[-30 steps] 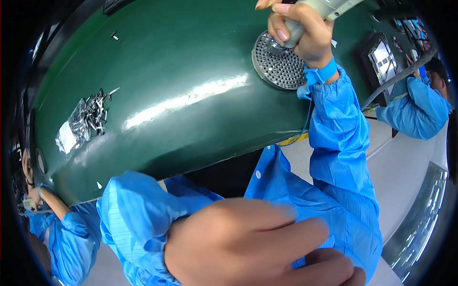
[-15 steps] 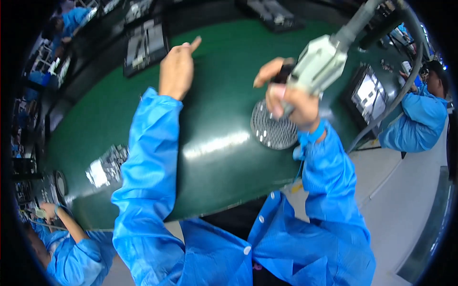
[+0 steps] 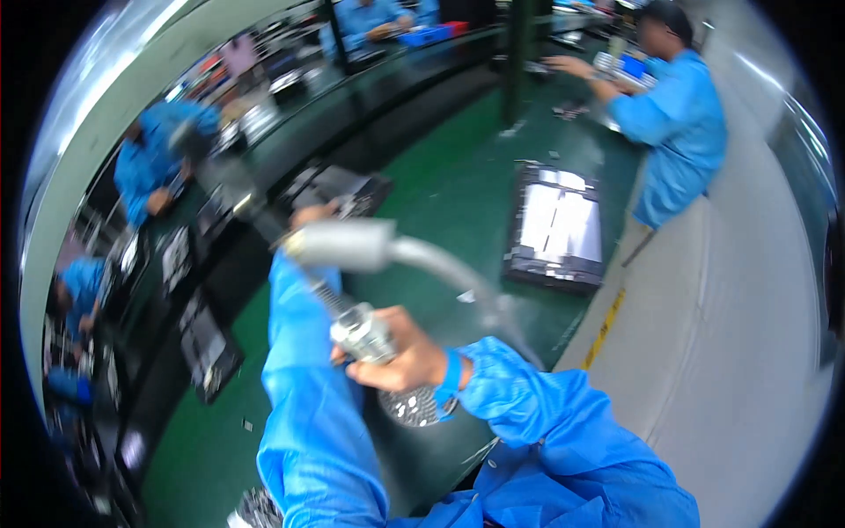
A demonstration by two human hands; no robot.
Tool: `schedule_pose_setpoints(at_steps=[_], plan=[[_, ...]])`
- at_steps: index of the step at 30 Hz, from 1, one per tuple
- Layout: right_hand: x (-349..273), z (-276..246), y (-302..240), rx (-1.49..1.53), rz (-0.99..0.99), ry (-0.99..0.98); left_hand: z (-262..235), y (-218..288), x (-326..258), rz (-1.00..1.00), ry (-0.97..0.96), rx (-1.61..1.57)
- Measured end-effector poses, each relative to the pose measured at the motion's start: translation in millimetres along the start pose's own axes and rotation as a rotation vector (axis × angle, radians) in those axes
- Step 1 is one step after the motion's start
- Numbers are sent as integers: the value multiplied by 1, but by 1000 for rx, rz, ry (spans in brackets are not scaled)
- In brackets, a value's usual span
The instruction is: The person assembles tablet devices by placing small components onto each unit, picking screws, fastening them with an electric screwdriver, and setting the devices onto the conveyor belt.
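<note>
My right hand (image 3: 407,354) is wrapped round a pale-grey powered screwdriver (image 3: 359,333), its coiled cable running up and away from the top. A blue band circles that wrist. Farther off, my left arm is stretched out, and my left hand (image 3: 313,214) is at the near side of a black flat device (image 3: 352,187). The hanging grey cylinder (image 3: 341,244) partly covers that hand, so its fingers are hidden. Below my right hand a round dish (image 3: 418,409) with a shiny, patterned inside rests on the green tabletop (image 3: 458,224).
A black device with bright panels (image 3: 556,224) lies to the right on the table. A thick grey hose (image 3: 458,273) curves down beside the cylinder. One co-worker (image 3: 673,114) sits at the far right; others work across the bench. Small shiny parts (image 3: 255,509) lie near left.
My view has swung to the right. My left hand has reached farther out to the black device. The right hand keeps its hold on the screwdriver, now closer to my left arm.
</note>
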State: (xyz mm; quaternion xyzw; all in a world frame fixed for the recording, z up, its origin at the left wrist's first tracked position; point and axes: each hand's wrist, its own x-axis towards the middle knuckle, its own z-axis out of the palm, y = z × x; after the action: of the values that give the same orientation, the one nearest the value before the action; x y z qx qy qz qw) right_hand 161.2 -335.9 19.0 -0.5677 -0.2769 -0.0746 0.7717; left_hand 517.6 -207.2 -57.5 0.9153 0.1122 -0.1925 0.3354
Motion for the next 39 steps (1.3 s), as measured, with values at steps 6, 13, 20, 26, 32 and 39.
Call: schedule_pose_setpoints(at_steps=[6,13,20,26,32,39], plan=[[2,-14,-5,-83,-62,-49,7,17,1,111,16,-1047],[0,2,-19,137,138,80,-62,-107,-146,645,313,-969],[5,-8,-23,25,17,-38,-25,-228,-445,261,334,-993],[7,15,-22,51,82,-7,58,-260,-549,375,350,-728],[2,35,-28,55,79,-114,85,-252,-590,254,640,-206],[7,57,-26,101,55,-153,-63,-296,-477,220,966,1]])
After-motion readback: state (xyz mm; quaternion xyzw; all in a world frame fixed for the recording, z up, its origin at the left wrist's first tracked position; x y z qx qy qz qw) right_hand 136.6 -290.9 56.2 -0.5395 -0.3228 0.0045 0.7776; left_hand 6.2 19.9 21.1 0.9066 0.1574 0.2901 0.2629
